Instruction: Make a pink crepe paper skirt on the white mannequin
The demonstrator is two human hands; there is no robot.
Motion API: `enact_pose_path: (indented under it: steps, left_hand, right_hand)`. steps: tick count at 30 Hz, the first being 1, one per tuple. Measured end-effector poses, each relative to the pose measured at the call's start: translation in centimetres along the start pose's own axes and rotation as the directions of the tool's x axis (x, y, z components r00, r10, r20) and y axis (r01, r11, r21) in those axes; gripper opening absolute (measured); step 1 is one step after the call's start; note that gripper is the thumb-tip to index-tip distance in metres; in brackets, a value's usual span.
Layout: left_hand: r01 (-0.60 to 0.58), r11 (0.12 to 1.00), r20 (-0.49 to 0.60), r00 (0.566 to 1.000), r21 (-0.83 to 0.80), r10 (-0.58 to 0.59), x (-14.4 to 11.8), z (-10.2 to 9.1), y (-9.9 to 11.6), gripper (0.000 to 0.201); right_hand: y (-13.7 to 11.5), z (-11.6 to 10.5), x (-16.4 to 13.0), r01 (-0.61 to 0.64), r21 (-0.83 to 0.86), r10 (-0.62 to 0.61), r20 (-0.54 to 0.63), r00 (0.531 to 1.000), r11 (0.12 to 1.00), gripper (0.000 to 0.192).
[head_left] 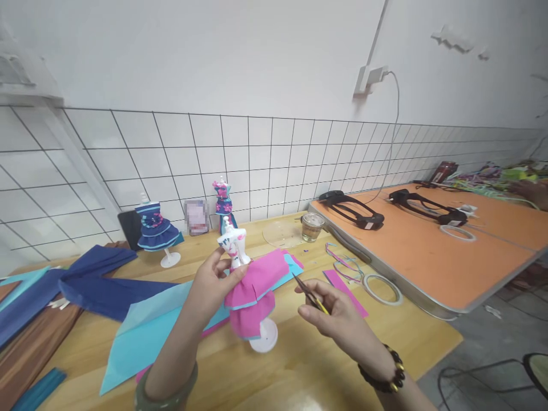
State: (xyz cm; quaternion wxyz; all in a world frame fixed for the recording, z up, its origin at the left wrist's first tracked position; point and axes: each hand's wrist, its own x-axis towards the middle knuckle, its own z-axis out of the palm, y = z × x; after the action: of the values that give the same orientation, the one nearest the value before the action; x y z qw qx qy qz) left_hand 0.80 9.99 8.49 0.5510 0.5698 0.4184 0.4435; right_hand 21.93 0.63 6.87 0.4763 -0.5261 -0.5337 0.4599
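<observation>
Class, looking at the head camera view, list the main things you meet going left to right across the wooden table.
Dark blue paper → blue-dressed mannequin → left hand → pink-dressed mannequin → right hand → tape ring.

No words, brands or numbers can be read anywhere. The small card (196, 217) against the tiled wall is blurred.

I see the scene bright and evenly lit, with only soft shadows on the tabletop (299, 365). The tiled wall (274, 165) bows strongly toward the edges, and the far right corner looks smeared. One small framed picture (196, 217) is blurred.
</observation>
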Motion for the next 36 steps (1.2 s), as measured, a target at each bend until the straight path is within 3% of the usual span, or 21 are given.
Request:
enact_pose_path:
  steps: [5,8,12,16,21,27,36]
  left_hand:
    - [0.035,0.993,0.225,0.972,0.108,-0.059,-0.6,0.0,0.2,0.059]
    - [0.112,0.987,0.386,0.91,0.119,-0.15,-0.9,0.4,0.0,0.059]
    - [0.147,0.974,0.506,0.835,0.175,-0.216,-0.9,0.6,-0.6,0.065]
    - [0.146,0.964,0.527,0.814,0.222,-0.244,-0.4,0.5,-1.5,0.069]
    - [0.216,0.963,0.56,0.784,0.161,-0.269,0.3,0.9,-3.0,0.067]
    - [0.267,0.961,0.643,0.723,0.077,-0.252,0.9,0.9,-4.1,0.072]
    - [0.253,0.964,0.695,0.678,0.088,-0.241,1.0,0.2,-4.0,0.076]
  right_hand:
    - [-0.4,-1.5,0.5,0.104,-0.161,-0.116,-0.068,0.991,0.982,0.026]
    - [0.0,-1.7,1.1,0.114,-0.182,-0.106,0.053,0.993,0.977,0.028]
    - [1.2,-1.7,1.4,-0.009,-0.123,0.043,0.28,0.959,0.992,0.033]
    - [2.7,-1.7,1.1,-0.09,-0.079,0.111,0.317,0.942,0.993,0.031]
    - [3.6,-1.9,0.8,-0.061,-0.101,0.089,0.301,0.949,0.993,0.022]
    - [3.5,-2.2,0.6,-0.062,-0.104,0.09,0.291,0.953,0.993,0.019]
    - [3.0,-2.5,0.1,-0.084,-0.112,0.114,0.292,0.95,0.99,0.02]
